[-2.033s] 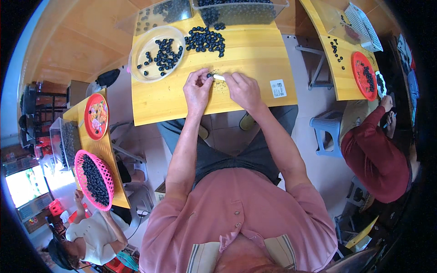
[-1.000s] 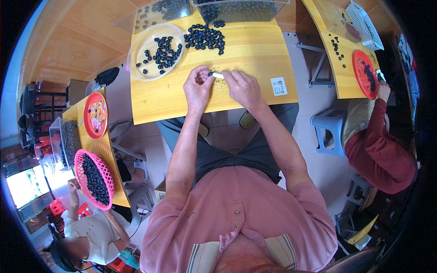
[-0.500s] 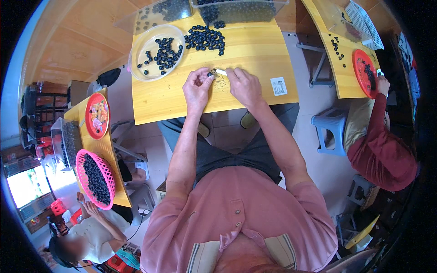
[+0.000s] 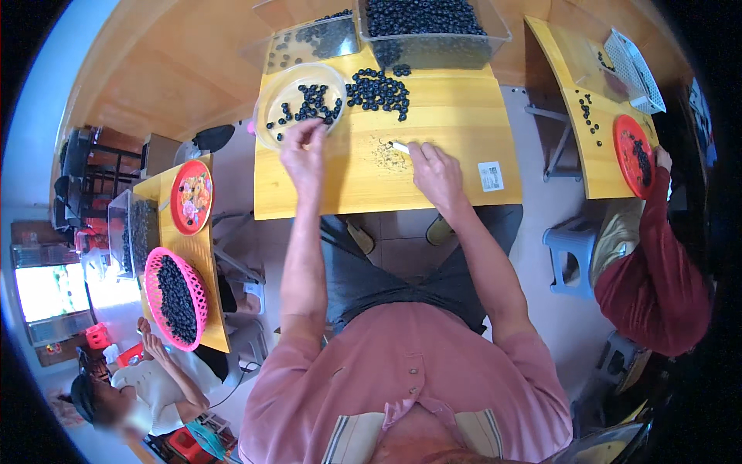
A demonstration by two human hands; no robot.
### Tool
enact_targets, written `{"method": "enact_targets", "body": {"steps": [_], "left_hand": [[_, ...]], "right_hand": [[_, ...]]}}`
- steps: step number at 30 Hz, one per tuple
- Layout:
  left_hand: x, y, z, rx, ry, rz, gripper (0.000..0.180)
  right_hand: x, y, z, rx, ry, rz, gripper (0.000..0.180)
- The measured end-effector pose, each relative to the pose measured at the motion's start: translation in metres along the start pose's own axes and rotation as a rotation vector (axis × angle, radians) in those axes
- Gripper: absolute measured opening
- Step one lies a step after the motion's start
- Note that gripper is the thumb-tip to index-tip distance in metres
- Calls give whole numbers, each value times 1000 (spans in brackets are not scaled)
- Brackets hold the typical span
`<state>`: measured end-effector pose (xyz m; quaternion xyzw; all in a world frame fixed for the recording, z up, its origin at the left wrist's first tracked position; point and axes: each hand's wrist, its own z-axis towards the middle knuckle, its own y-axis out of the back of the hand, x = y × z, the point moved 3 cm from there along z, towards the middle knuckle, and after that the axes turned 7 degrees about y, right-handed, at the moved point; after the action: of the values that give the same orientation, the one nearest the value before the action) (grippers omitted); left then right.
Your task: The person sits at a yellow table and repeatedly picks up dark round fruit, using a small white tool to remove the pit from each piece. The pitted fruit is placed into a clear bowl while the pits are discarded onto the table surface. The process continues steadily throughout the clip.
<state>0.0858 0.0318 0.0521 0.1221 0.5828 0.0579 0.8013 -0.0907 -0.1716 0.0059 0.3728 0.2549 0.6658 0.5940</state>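
My left hand (image 4: 304, 158) hangs over the near rim of a round clear bowl (image 4: 261, 116), thumb and forefinger apart, with nothing visible between them. Small dark round beads (image 4: 313, 100) lie in the bowl. My right hand (image 4: 437, 176) rests on the yellow table (image 4: 464, 116), closed around a small tool with a pale handle (image 4: 399, 148); its working end is too small to make out. Under its tip are scattered dark crumbs (image 4: 386, 157). Beside the bowl, a loose pile of the same beads (image 4: 379, 91) lies on the table.
A clear bin (image 4: 433, 52) full of dark beads stands at the far edge. A white label (image 4: 490, 176) is at the table's right. A person in maroon (image 4: 653, 263) works at a red plate (image 4: 634, 158); another person sits left near a pink basket (image 4: 202, 298). A blue stool (image 4: 570, 259) stands right.
My left hand has moved from beside the tool tip up and left to the bowl, and the dark bead it held is no longer visible in it. My right hand keeps the pale-handled tool.
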Motion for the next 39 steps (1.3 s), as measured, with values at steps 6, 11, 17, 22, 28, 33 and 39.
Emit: {"method": "enact_targets", "body": {"steps": [6, 11, 17, 22, 28, 33, 39], "left_hand": [[-37, -19, 33, 155, -349, 384, 15], [-23, -96, 19, 546, -270, 418, 23], [-12, -147, 7, 648, -351, 524, 28], [-5, -151, 9, 637, -413, 524, 23], [2, -112, 14, 515, 41, 197, 25], [13, -70, -18, 346, 194, 11, 22], [34, -70, -68, 310, 268, -155, 22]], "right_hand": [[0, 2, -1, -13, -19, 11, 23], [0, 6, 1, -22, -5, 30, 22], [2, 7, 1, 15, -38, 16, 14], [0, 5, 1, -22, -15, 14, 20], [1, 5, 1, -9, -22, 26, 23], [2, 9, 3, -4, -21, 28, 20], [1, 5, 2, -10, -19, 20, 27]]}}
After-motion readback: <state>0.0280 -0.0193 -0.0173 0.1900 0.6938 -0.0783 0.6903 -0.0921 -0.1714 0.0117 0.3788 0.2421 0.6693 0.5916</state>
